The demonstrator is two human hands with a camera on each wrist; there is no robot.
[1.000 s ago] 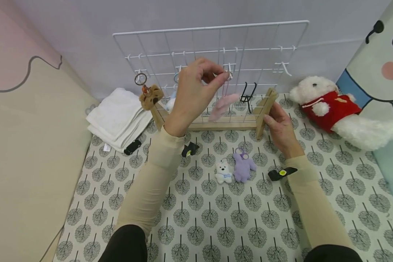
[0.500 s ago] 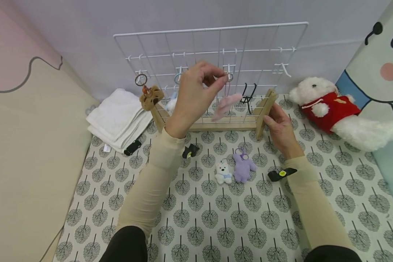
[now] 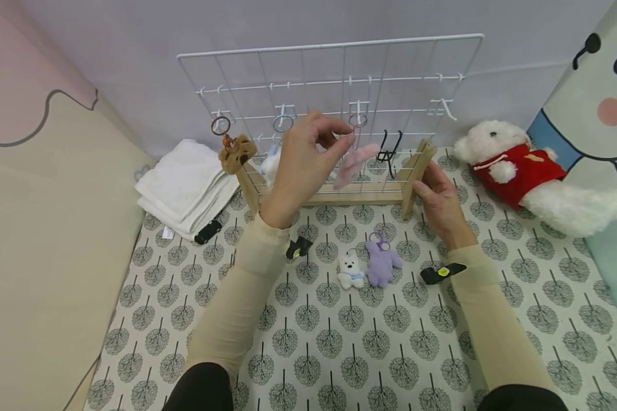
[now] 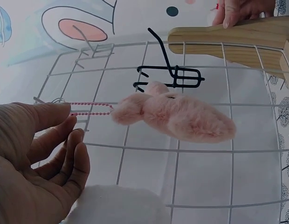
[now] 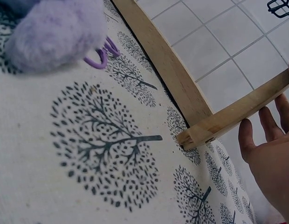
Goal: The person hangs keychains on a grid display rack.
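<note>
Pink plush (image 3: 356, 165) hangs upper centre; left hand (image 3: 308, 162) looks empty, fingers slightly parted; right hand (image 3: 439, 202) grips wooden leg (image 3: 416, 178). Snagging the chain (image 4: 91, 104) could unhook the plush.

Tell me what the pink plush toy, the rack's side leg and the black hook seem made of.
Pink plush toy: soft, fluffy fabric, probably synthetic; the fuzzy pile shows.
Side leg: pale wood, fairly smooth, judging by its visible grain.
Black hook: likely painted or coated metal wire; it is thin, bent and evenly dark.

Left hand (image 3: 308, 158) partly hides hanging white plush (image 3: 269, 166); right-wrist view crops purple plush (image 5: 58, 37).
</note>
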